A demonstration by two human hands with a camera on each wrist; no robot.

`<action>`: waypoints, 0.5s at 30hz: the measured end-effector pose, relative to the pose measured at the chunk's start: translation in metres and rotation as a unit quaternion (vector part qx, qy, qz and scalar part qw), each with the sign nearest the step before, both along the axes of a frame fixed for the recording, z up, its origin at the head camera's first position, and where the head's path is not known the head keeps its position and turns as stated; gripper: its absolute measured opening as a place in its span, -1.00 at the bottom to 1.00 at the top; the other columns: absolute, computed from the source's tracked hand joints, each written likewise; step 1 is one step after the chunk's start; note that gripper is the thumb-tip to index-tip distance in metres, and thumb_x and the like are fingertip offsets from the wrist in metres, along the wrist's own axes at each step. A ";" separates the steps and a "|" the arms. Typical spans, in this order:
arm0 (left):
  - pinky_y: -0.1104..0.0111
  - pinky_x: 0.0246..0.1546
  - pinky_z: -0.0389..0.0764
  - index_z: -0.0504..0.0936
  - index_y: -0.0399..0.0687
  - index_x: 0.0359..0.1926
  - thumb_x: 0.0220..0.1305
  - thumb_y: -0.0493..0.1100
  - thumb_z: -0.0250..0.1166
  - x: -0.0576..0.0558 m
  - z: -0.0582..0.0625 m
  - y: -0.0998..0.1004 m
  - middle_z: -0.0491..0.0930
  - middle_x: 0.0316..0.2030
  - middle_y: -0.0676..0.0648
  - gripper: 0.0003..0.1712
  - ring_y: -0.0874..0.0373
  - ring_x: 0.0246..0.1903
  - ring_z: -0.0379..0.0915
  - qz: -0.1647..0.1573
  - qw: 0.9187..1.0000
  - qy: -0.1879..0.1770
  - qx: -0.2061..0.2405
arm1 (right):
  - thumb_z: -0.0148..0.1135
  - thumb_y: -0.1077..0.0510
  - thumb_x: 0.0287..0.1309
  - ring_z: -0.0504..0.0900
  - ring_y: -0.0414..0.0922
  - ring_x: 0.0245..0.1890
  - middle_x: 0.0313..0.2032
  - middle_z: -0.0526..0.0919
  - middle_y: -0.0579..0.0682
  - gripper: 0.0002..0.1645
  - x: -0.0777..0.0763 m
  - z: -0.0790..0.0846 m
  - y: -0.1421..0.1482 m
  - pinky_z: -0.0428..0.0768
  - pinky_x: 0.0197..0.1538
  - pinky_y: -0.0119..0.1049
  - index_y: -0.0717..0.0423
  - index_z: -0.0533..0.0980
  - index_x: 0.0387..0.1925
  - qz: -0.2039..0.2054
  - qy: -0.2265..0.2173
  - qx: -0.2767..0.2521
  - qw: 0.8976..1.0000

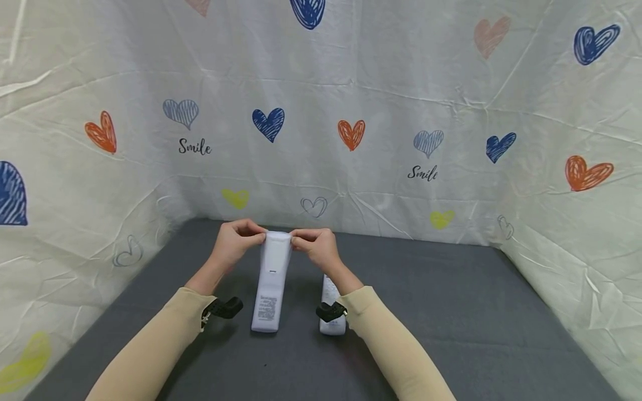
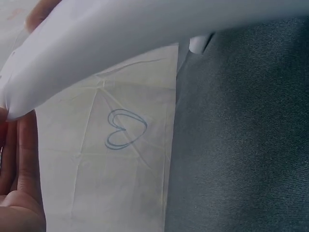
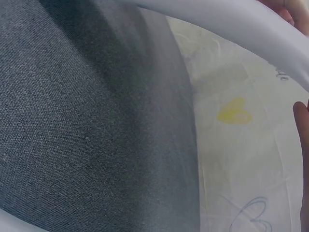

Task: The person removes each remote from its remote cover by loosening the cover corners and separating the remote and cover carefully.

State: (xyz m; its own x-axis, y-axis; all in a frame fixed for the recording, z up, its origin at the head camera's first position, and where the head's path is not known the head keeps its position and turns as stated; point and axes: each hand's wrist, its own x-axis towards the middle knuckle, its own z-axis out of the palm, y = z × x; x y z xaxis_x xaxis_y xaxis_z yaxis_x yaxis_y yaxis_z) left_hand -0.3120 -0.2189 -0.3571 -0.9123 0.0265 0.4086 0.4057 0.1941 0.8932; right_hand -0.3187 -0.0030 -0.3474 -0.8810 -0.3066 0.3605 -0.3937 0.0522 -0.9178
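Note:
Both hands pinch the far end of a long white remote control, one at each corner. My left hand has thumb and fingertips at its left corner, and my right hand grips the right corner. The remote's back faces me, with a block of small print near its lower end, and it is tilted with the far end raised. In the left wrist view its smooth white side crosses the top. A second white remote control, button side up, lies beneath my right wrist and is partly hidden by it.
A dark grey cloth covers the table. Behind it and along both sides hangs a pale sheet printed with hearts and the word Smile. Each wrist wears a black strap.

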 end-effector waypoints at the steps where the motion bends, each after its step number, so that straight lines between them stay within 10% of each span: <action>1: 0.48 -0.29 0.60 0.66 -0.38 -0.30 0.12 -0.36 0.35 0.001 0.001 0.000 0.65 -0.44 0.21 -0.86 0.28 -0.38 0.55 -0.002 1.000 -0.003 0.003 | 0.26 0.34 0.11 0.72 -0.06 -0.27 -0.22 0.69 0.31 -0.81 0.000 0.000 0.000 0.69 -0.18 -0.31 0.39 0.65 -0.24 -0.001 0.000 0.000 1.000; 8: 0.48 -0.31 0.59 0.56 -0.61 -0.23 0.13 -0.39 0.30 0.015 0.014 0.005 0.66 -0.45 0.09 -0.74 0.30 -0.42 0.53 0.001 1.000 -0.027 0.004 | 0.26 0.32 0.13 0.72 -0.06 -0.25 -0.21 0.69 0.30 -0.80 0.002 -0.001 -0.001 0.68 -0.16 -0.32 0.39 0.65 -0.24 0.002 -0.007 0.009 1.000; 15: 0.42 -0.28 0.62 0.65 -0.37 -0.30 0.16 -0.37 0.30 0.003 0.004 -0.003 0.63 -0.42 0.00 -0.90 0.23 -0.39 0.53 -0.010 0.998 -0.059 0.022 | 0.26 0.31 0.13 0.72 -0.07 -0.27 -0.22 0.70 0.28 -0.82 0.003 -0.001 -0.002 0.69 -0.18 -0.32 0.37 0.66 -0.25 0.001 -0.005 0.015 1.000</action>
